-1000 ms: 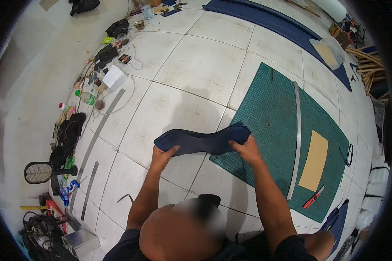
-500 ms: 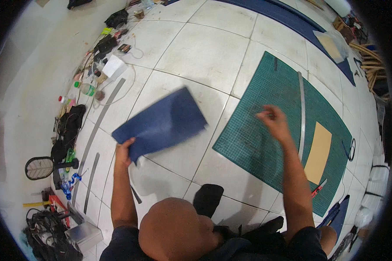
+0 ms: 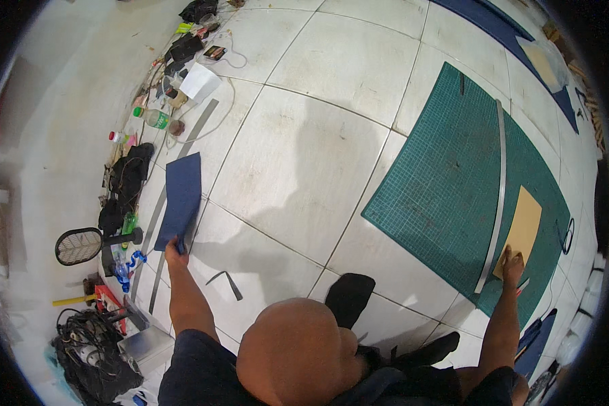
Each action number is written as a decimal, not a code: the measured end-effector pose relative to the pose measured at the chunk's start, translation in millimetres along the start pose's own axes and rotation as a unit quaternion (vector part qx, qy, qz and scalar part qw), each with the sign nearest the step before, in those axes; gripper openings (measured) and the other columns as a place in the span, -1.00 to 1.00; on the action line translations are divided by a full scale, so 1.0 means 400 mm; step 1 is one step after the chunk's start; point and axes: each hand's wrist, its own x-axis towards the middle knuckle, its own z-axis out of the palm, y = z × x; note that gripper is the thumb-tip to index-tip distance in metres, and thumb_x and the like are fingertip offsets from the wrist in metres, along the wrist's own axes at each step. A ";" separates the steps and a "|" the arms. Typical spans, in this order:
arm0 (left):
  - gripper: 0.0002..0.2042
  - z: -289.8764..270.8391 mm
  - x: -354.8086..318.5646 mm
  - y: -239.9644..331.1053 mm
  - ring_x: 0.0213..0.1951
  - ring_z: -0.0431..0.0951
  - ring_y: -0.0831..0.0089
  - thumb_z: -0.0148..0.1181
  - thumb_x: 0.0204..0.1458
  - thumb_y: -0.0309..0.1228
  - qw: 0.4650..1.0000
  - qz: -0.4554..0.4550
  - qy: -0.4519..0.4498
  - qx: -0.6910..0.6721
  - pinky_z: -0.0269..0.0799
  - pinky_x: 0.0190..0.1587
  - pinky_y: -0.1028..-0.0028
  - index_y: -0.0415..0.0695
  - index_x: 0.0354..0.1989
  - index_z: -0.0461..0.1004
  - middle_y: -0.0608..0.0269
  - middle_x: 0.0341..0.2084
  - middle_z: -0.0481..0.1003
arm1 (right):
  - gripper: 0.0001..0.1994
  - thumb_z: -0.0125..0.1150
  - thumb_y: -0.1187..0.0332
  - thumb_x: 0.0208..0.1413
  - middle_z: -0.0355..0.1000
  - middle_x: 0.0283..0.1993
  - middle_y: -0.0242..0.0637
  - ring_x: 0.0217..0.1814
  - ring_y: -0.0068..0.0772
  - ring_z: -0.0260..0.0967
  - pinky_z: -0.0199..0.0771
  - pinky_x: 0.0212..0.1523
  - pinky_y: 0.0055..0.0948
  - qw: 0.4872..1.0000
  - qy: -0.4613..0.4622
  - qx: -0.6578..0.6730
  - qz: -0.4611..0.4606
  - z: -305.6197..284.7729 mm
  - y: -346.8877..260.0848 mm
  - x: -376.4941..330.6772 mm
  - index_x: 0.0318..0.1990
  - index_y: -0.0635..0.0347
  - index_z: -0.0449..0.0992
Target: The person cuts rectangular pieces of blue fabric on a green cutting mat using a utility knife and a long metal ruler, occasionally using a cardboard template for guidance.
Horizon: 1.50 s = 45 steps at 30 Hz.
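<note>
My left hand (image 3: 175, 252) is closed on the near end of a dark blue rectangular sheet (image 3: 182, 189), which hangs at the left over long grey strips on the floor. Across at the right, my right hand (image 3: 513, 264) has its fingers closed at the near end of a tan rectangular piece of card (image 3: 525, 216). The card lies on a green cutting mat (image 3: 433, 176). A long metal ruler (image 3: 501, 162) lies on the mat just left of the card. Beside my right hand, a red-handled cutter (image 3: 523, 287) is partly hidden.
Along the left wall are bottles (image 3: 157, 119), black cloth (image 3: 132, 177), a racket-shaped swatter (image 3: 80, 245) and a heap of cables (image 3: 91, 352). A thin dark offcut (image 3: 234, 285) lies on the tiles near my left arm. Dark blue material (image 3: 484, 13) stretches along the far right.
My left hand has swung the blue sheet leftward, away from the middle tiles. My right hand has come down from above the mat onto the tan card.
</note>
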 end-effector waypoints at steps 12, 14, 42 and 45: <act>-0.40 -0.012 -0.099 0.156 0.07 0.50 -0.13 0.34 0.03 -0.23 0.890 0.177 0.251 0.338 0.40 0.22 0.15 -0.42 0.15 0.38 -0.11 0.07 0.50 | 0.21 0.48 -0.40 -0.25 0.48 0.12 0.24 0.22 0.15 0.45 0.31 0.32 -0.04 0.984 -0.065 0.061 0.157 -0.038 -0.063 -0.050 0.27 0.64 0.27; -0.35 -0.032 -0.103 0.221 0.09 0.48 -0.15 0.36 0.00 -0.23 0.721 0.355 0.312 0.506 0.37 0.22 0.11 -0.45 0.17 0.33 -0.20 0.04 0.48 | 0.05 0.43 -0.35 -0.12 0.48 0.16 0.19 0.25 0.10 0.42 0.34 0.29 -0.06 0.974 -0.134 0.105 0.151 -0.001 -0.067 -0.049 0.20 0.58 0.39; -0.27 0.874 -0.935 -0.397 0.48 0.06 0.03 -0.07 0.30 0.04 0.701 -0.004 -0.656 0.279 0.03 0.45 0.00 0.02 0.55 -0.10 -0.08 0.46 0.07 | -0.73 0.22 0.32 0.14 0.51 -0.29 -0.09 -0.24 -0.06 0.51 0.49 -0.20 -0.19 0.737 -0.100 0.570 -0.349 -0.345 -1.051 -0.416 -0.08 0.28 0.46; -0.41 0.794 -0.787 -0.306 0.41 0.20 0.15 -0.03 0.31 -0.19 0.731 0.086 -0.584 0.343 0.20 0.37 0.16 -0.12 0.47 0.10 -0.14 0.39 0.17 | -0.66 0.26 0.23 0.14 0.50 -0.24 -0.08 -0.17 -0.05 0.50 0.47 -0.15 -0.13 0.665 -0.227 0.636 -0.319 -0.269 -1.133 -0.525 -0.06 0.30 0.45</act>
